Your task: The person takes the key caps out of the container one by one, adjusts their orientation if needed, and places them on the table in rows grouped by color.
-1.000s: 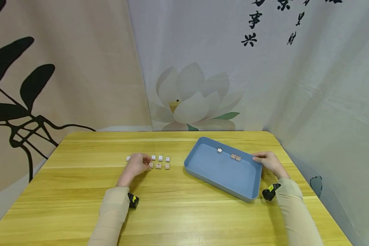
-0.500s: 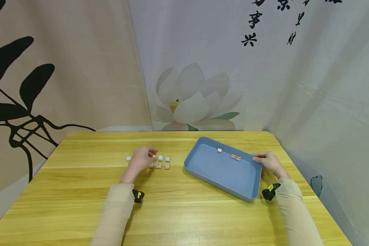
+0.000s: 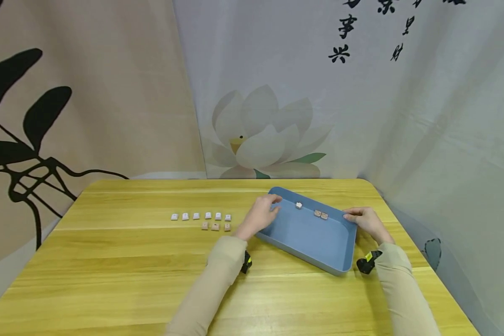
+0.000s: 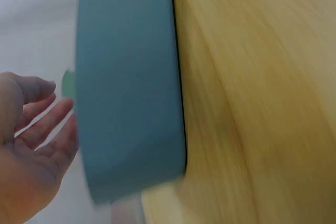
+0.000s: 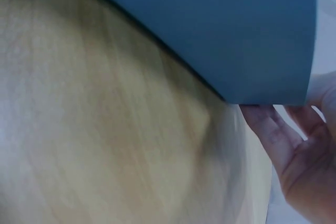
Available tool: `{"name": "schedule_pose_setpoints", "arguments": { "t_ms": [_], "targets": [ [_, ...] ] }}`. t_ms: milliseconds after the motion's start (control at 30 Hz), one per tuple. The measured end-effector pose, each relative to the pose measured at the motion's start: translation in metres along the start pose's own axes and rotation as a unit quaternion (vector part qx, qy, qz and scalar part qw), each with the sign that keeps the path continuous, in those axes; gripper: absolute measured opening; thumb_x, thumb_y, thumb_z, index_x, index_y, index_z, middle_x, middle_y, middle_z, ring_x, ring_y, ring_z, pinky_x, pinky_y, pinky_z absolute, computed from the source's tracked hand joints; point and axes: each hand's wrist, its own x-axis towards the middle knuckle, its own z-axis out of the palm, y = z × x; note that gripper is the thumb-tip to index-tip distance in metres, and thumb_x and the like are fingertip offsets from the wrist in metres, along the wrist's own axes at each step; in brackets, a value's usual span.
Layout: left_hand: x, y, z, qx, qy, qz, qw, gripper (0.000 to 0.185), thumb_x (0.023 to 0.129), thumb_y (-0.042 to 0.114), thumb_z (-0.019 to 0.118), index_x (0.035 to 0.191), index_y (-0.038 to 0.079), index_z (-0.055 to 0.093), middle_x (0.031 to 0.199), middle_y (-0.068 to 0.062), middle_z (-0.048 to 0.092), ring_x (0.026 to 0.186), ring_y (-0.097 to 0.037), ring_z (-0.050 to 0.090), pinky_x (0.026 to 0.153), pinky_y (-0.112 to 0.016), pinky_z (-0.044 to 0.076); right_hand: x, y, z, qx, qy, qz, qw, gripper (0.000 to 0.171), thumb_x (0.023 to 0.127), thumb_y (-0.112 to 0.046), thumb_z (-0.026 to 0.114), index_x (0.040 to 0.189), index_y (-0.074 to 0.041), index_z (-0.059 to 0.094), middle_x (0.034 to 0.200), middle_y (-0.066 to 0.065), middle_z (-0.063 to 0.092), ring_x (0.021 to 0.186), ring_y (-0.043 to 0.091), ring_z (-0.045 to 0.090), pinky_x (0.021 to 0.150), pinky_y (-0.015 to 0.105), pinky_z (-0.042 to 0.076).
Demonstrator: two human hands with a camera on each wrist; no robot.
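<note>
My left hand hovers over the left end of a shallow blue tray. In the left wrist view its fingers are loosely bent and apart, with nothing between them, beside the tray wall. At the tray's right end, my right hand holds the rim, thumb on top and fingers against the outer wall; the right wrist view shows these fingers at the tray's corner. Inside the tray lie a white keycap and two pinkish-brown keycaps side by side.
Left of the tray, a row of several white keycaps stands on the wooden table. Three pinkish keycaps form a shorter row in front of it. A printed curtain hangs behind the table.
My left hand has left the keycap rows and moved right, over the tray, its fingers loosening. The keycaps on the table and in the tray stay put, as does my right hand.
</note>
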Motion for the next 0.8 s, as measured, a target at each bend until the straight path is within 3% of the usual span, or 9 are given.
{"name": "schedule_pose_setpoints", "arguments": {
  "t_ms": [200, 367, 567, 800],
  "targets": [
    [0.02, 0.015, 0.023, 0.036, -0.08, -0.003, 0.9962, 0.037, 0.096, 0.014, 0.054, 0.133, 0.007, 0.053, 0.135, -0.008, 0.056, 0.116, -0.02, 0.059, 0.09, -0.03, 0.052, 0.001, 0.002, 0.001, 0.001, 0.003, -0.007, 1.0, 0.037, 0.097, -0.02, 0.055, 0.125, 0.004, 0.059, 0.131, 0.028, 0.054, 0.118, 0.041, 0.054, 0.092, 0.045, 0.051],
    [0.028, 0.015, 0.038, 0.061, -0.134, 0.009, 0.9891, 0.041, 0.098, 0.014, 0.051, 0.138, 0.009, 0.048, 0.143, -0.006, 0.05, 0.13, -0.019, 0.05, 0.105, -0.031, 0.045, 0.001, 0.002, 0.0, 0.004, 0.0, -0.005, 1.0, 0.038, 0.097, -0.021, 0.055, 0.126, 0.004, 0.059, 0.131, 0.028, 0.054, 0.118, 0.041, 0.054, 0.093, 0.045, 0.051],
    [0.031, 0.016, 0.048, 0.111, -0.159, 0.023, 0.9808, 0.045, 0.098, 0.014, 0.051, 0.143, 0.011, 0.042, 0.148, -0.004, 0.044, 0.137, -0.019, 0.042, 0.112, -0.032, 0.037, 0.001, 0.003, 0.0, 0.007, -0.003, -0.006, 1.0, 0.038, 0.097, -0.021, 0.055, 0.126, 0.004, 0.059, 0.131, 0.028, 0.055, 0.118, 0.04, 0.054, 0.093, 0.044, 0.051],
    [0.035, 0.02, 0.055, 0.2, -0.179, 0.036, 0.9626, 0.049, 0.099, 0.019, 0.05, 0.146, 0.016, 0.037, 0.154, 0.0, 0.035, 0.14, -0.019, 0.037, 0.117, -0.031, 0.03, 0.002, 0.005, -0.001, 0.007, -0.004, -0.006, 1.0, 0.039, 0.097, -0.021, 0.055, 0.126, 0.004, 0.058, 0.132, 0.028, 0.054, 0.12, 0.041, 0.052, 0.096, 0.046, 0.05]
  ]
}}
